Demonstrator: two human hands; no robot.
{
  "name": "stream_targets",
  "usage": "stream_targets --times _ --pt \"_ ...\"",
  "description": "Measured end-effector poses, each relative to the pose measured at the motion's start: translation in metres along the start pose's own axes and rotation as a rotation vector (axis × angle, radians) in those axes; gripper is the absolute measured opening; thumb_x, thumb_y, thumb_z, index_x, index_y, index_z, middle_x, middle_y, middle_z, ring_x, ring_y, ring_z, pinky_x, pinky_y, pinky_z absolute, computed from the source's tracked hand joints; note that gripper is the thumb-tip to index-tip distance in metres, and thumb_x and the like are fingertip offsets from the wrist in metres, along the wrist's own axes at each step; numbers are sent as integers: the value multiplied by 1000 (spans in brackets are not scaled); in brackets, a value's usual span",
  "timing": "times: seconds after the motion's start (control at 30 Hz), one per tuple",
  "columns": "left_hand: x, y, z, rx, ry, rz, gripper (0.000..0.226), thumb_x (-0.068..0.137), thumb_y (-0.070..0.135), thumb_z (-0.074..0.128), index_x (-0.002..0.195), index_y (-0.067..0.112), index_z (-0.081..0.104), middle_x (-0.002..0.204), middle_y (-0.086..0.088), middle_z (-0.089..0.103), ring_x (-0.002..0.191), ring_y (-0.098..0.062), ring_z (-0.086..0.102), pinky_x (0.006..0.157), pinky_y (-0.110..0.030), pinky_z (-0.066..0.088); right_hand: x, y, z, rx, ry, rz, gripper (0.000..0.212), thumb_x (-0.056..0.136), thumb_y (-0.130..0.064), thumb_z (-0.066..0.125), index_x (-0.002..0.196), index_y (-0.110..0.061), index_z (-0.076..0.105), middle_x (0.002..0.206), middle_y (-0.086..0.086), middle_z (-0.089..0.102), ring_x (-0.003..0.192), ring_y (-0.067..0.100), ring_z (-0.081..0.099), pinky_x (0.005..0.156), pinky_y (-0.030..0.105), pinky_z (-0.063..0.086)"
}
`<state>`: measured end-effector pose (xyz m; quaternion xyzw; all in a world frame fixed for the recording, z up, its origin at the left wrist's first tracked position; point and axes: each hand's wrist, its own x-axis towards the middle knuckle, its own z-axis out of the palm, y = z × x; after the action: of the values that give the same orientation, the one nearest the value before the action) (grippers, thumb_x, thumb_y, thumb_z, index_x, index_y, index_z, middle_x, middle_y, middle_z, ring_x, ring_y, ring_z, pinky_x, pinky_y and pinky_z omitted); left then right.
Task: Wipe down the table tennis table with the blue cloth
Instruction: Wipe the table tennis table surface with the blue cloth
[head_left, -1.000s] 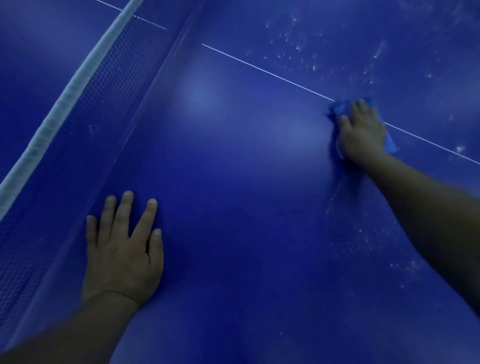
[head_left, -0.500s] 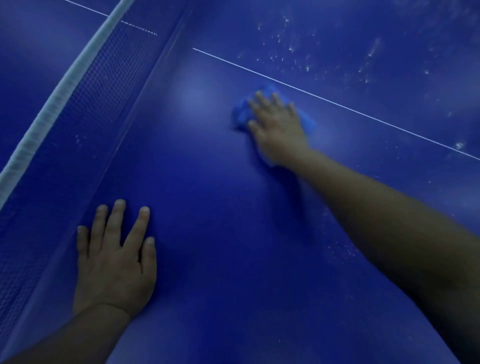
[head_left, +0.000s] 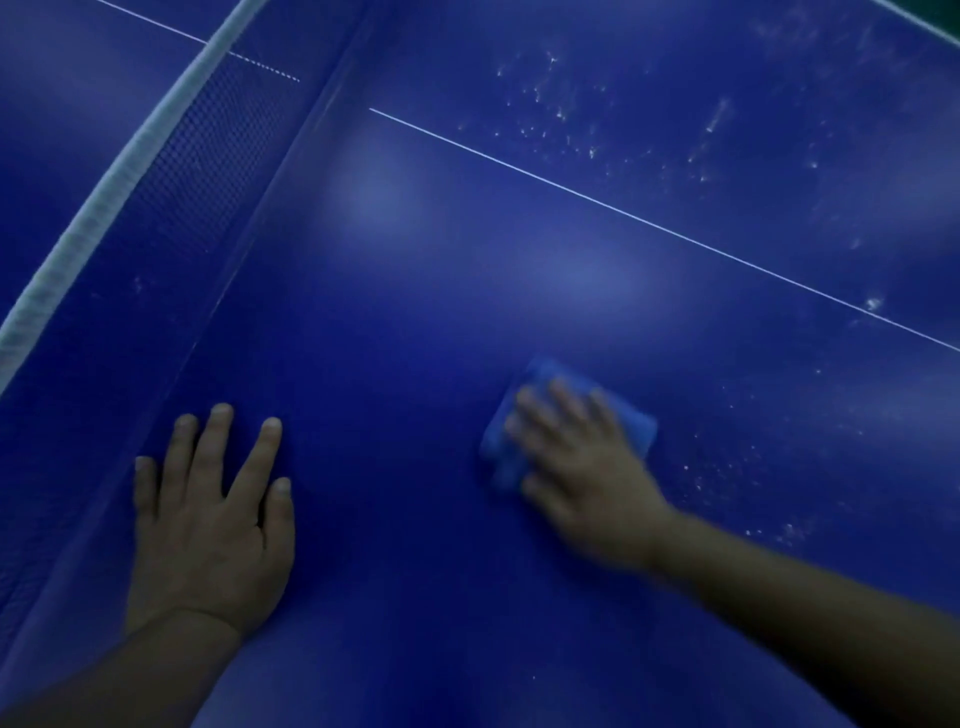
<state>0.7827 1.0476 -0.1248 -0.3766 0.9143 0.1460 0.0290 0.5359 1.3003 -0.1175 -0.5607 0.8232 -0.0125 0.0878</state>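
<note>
While the right hand (head_left: 582, 467) presses the blue cloth (head_left: 571, 415) flat on the counter (head_left: 415, 312) with fingers spread, its blurred grip neither curled nor pinching, the job looks partly done; the stretch between both hands and up to the white line (head_left: 623, 213) shows no specks; pale flecks (head_left: 561, 119) lie beyond that line and more (head_left: 727, 478) just right of the cloth, so those patches are probably left; the left hand (head_left: 208, 519) rests flat, fingers splayed, near the net (head_left: 130, 182).

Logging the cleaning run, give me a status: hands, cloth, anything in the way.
Left hand flat on table. Right hand pressing blue cloth, blurred mid-wipe. White specks beyond the line. Nothing blocking.
</note>
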Motion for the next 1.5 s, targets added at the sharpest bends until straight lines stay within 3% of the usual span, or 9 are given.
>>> stream_targets --times 0.13,0.37,0.6,0.7,0.83,0.97,1.07,1.3,1.5 --pt "1 2 -1 19 2 -1 62 98 48 23 154 24 38 164 -12 23 154 -30 8 120 -35 -17 -14 30 -5 -53 -40 -343 54 103 -51 32 152 -28 35 161 2 29 151 32 21 121 48 10" --pt "-1 3 0 13 27 -7 65 97 51 19 156 27 32 167 -7 15 154 -23 -1 119 -32 -21 48 169 -30 82 167 847 74 91 -53 25 154 -16 37 164 3 27 150 33 22 119 56 18" --pt "-2 3 1 -10 11 -15 67 96 52 16 157 28 30 168 -6 14 155 -22 -2 124 -44 -9 -67 -64 20 36 48 -41 57 97 -47 42 151 -30 37 162 0 30 152 32 19 118 59 18" --pt "-3 4 0 -20 19 -14 68 96 52 16 157 27 31 167 -7 14 155 -23 0 124 -45 -9 -78 -43 15 -4 -14 -297 56 97 -49 42 150 -32 37 160 0 35 150 32 25 118 55 19" --pt "-2 4 0 -25 34 -3 67 95 52 17 156 27 32 167 -7 15 154 -24 1 124 -46 -7 -23 82 -3 12 158 432 64 93 -49 34 149 -18 41 156 12 41 141 41 38 110 66 30" --pt "-4 4 1 -14 36 -5 67 95 52 17 157 29 29 168 -5 12 155 -22 -1 124 -45 -8 -8 119 -16 147 180 986 63 101 -49 29 159 -25 24 168 -3 13 154 28 8 122 57 5" --pt "-2 2 1 -12 35 6 65 96 51 20 157 30 27 168 -6 11 155 -22 -1 124 -46 -7 -10 29 2 120 221 779 59 102 -45 34 157 -23 30 166 0 20 152 32 15 121 59 10" --pt "3 -6 -4 -65 -49 54 68 97 51 24 159 24 22 169 -6 6 155 -24 -3 124 -47 -8 -148 -165 40 40 -87 -513 53 101 -51 38 152 -34 37 164 -5 27 154 28 11 122 54 8" --pt "-78 -51 -19 -202 -23 213 67 98 45 27 154 9 35 165 -12 23 154 -26 14 125 -38 5 -67 -28 22 46 113 236 62 97 -48 33 153 -20 38 160 8 34 146 39 31 115 60 23"
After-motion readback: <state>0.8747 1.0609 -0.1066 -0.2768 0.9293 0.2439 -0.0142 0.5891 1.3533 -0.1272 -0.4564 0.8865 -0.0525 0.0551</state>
